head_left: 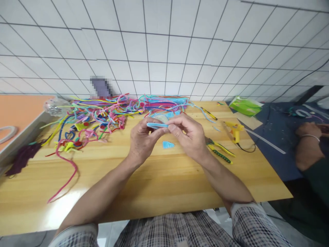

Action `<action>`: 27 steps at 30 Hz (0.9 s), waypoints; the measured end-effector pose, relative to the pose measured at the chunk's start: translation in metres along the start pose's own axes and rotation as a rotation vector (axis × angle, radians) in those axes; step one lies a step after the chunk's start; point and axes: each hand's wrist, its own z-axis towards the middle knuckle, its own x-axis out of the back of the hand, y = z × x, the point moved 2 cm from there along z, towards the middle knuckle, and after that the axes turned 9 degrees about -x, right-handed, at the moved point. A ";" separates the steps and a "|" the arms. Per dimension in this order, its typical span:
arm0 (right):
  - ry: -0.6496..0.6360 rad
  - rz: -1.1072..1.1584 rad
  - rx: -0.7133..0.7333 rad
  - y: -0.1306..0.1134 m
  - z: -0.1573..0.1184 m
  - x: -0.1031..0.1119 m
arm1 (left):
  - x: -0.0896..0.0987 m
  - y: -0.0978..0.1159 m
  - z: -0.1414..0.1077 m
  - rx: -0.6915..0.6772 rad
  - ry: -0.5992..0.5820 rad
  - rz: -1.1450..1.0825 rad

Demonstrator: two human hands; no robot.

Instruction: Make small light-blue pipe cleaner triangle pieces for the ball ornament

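A flat light blue piece (157, 125), perhaps made of pipe cleaners, is held nearly edge-on above the table. My left hand (143, 139) grips its left part between thumb and fingers. At its right end, my right hand (189, 135) pinches it with thumb and fingertips. Below, between the hands, a small blue piece (168, 144) lies on the wood. Behind my fingers, a round clear or pale object (160, 118) and more blue pieces (174, 114) show in part. Pliers with yellow and green handles (220, 152) lie just right of my right wrist.
Colourful pipe cleaners (102, 116) heap along the back left of the wooden table (164, 185). A yellow glue gun (234, 130), a utility knife (209, 113) and a green packet (245, 106) are on the right. Another person's arm (308, 147) rests at the far right.
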 end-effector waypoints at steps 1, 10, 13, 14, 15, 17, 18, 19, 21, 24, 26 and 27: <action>-0.001 0.006 0.000 -0.001 0.000 0.000 | 0.000 0.000 0.000 -0.004 0.001 -0.005; -0.010 0.056 -0.114 0.003 0.000 0.002 | -0.003 0.001 0.000 0.026 -0.054 0.016; -0.005 0.077 -0.165 0.005 0.001 0.003 | -0.003 0.000 0.001 0.102 -0.105 -0.007; -0.001 0.090 -0.179 0.006 0.002 0.003 | -0.003 0.000 0.002 0.141 -0.132 -0.034; 0.002 0.104 -0.191 0.006 0.002 0.004 | -0.004 0.000 0.002 0.179 -0.169 -0.070; 0.004 0.125 -0.211 0.008 0.004 0.005 | -0.006 0.000 0.003 0.237 -0.240 -0.150; 0.007 0.132 -0.217 0.009 0.004 0.005 | -0.007 0.000 0.003 0.256 -0.261 -0.181; 0.012 0.134 -0.221 0.010 0.004 0.005 | -0.008 0.001 0.003 0.267 -0.268 -0.203; 0.031 0.127 -0.217 0.011 0.005 0.005 | -0.008 0.001 0.002 0.282 -0.249 -0.209; 0.057 0.107 -0.222 0.012 0.005 0.004 | -0.008 0.001 0.000 0.309 -0.223 -0.164; 0.044 0.118 -0.240 0.012 0.005 0.004 | -0.008 0.001 -0.002 0.337 -0.213 -0.158; 0.027 0.143 -0.254 0.013 0.006 0.004 | -0.008 0.000 -0.002 0.354 -0.205 -0.169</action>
